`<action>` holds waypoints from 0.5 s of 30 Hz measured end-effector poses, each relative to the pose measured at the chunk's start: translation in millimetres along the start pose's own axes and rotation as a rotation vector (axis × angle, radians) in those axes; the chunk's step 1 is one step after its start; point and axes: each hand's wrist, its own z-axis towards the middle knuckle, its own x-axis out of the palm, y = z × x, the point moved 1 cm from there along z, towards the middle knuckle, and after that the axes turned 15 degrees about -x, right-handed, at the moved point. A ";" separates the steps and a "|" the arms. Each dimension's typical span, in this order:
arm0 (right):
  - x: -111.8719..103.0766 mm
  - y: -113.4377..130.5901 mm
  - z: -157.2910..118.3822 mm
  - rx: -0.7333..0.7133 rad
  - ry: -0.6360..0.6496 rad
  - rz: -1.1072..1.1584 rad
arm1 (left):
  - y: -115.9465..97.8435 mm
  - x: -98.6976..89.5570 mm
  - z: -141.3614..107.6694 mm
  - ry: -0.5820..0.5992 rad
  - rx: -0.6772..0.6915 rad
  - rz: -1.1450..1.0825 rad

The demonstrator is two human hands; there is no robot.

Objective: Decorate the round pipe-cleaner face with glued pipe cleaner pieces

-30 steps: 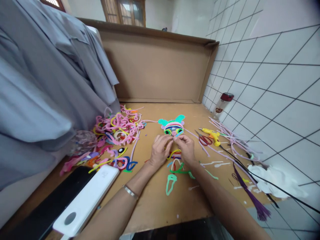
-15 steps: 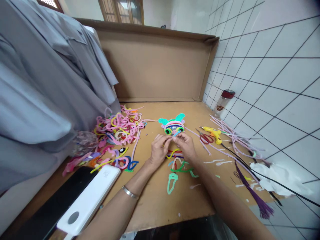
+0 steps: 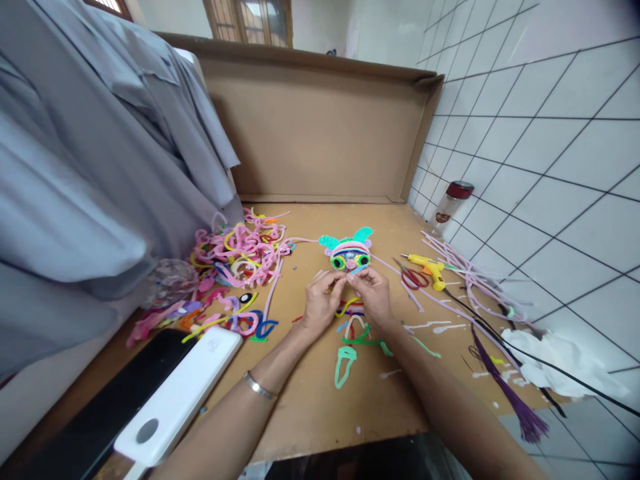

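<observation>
My left hand and my right hand meet over the middle of the cardboard, fingertips pinched close together. Between the right thumb and fingers a short light-blue pipe cleaner piece shows. What the left fingertips grip is too small to make out. Just beyond them lies a colourful pipe cleaner animal head with green ears, yellow-ringed black eyes and a pink nose. Nearer me, partly hidden by the hands, are bent yellow, red and blue pipe cleaners. A pale green loop lies between my forearms.
A tangled pink pipe cleaner pile is at left, behind a white power bank and a black slab. At right are red-handled scissors, a yellow glue gun, a purple tassel, white tissue and a bottle.
The view has shifted slightly. Both hands stay pinched together before the animal head, and the light-blue piece now lies at a flatter angle, less of it showing.
</observation>
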 end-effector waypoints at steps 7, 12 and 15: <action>0.5 0.5 0.6 0.025 0.005 0.014 | 2.7 3.1 -0.8 0.019 -0.118 -0.051; -3.0 4.1 5.2 0.030 0.092 0.029 | 4.7 3.1 1.4 0.041 -0.102 -0.060; -3.8 3.6 5.5 0.017 0.085 0.007 | 3.7 2.8 2.4 0.037 -0.057 -0.056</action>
